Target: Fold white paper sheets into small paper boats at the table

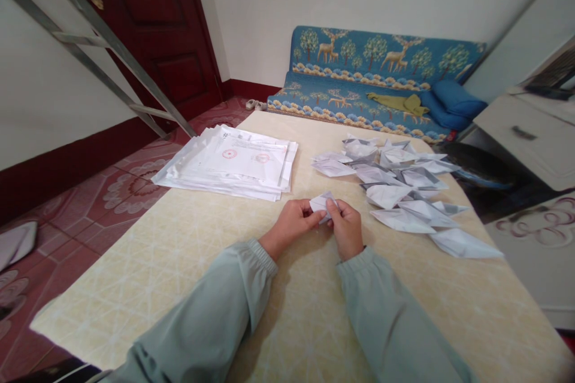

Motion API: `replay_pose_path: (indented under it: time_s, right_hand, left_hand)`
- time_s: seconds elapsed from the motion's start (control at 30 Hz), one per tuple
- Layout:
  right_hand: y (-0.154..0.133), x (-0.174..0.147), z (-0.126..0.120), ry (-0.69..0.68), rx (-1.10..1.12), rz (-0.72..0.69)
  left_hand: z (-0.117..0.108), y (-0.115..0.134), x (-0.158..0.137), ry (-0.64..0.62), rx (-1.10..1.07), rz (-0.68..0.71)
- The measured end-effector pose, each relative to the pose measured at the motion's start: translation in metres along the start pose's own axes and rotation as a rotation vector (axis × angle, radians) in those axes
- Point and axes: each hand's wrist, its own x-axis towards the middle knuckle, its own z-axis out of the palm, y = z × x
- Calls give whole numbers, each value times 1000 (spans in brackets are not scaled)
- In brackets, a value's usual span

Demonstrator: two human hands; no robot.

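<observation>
Between both hands, a little above the tabletop, is a small piece of folded white paper [321, 201]. My left hand [294, 221] grips its left side, thumb lying across the front. From the other side my right hand [347, 228] pinches it, thumb pressed on the face of the fold. The fingers behind the paper are partly hidden. To the right lie several folded paper boats [399, 215], clustered and overlapping. A stack of printed white sheets [242, 161] with red round stamps rests on the far left of the table, beyond my left hand.
A pale yellow patterned cloth covers the table [148, 287]. Past its far edge stands a blue sofa [314, 87] with deer prints. A metal ladder [121, 63] leans at the left before a dark red door [157, 18]. White cabinets [530, 131] stand on the right.
</observation>
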Motion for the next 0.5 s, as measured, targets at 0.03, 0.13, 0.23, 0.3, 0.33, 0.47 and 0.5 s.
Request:
replay_pose_path:
  time_s: [0.03, 0.13, 0.23, 0.3, 0.33, 0.47, 0.5]
  right_hand:
    - [0, 0, 0, 1, 0, -2]
    - [0, 0, 0, 0, -8, -9]
    - [-1, 0, 0, -1, -19, -15]
    - [-1, 0, 0, 1, -23, -16]
    - [-1, 0, 0, 3, -25, -14]
    - [-1, 0, 0, 2, -25, -16]
    - [-1, 0, 0, 2, -23, -20]
  left_hand:
    - [0, 0, 0, -1, -6, -2]
    - [1, -1, 0, -3, -10, -2]
    - [1, -4, 1, -3, -10, 6]
    - [1, -5, 1, 1, -6, 6]
    - [1, -6, 1, 3, -3, 5]
    - [1, -8, 2, 6, 2, 5]
    - [1, -8, 2, 6, 3, 5]
